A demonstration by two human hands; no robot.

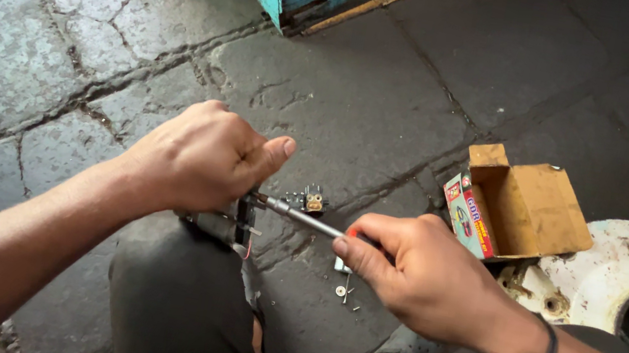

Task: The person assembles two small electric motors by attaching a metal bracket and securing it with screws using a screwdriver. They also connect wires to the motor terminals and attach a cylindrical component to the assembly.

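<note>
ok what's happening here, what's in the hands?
A person sits on a stone floor, working over their knee. The right hand holds a screwdriver, its tip against a small dark part gripped in the left hand. A few loose screws and a washer lie on the floor below, with another small component just past the tip. An open cardboard box sits to the right.

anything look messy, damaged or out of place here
A few things. Small screws and a washer lie loose on the stone floor under the right hand, easy to lose. The open cardboard box lies tipped on its side. The white metal part beside it is chipped and stained.
</note>
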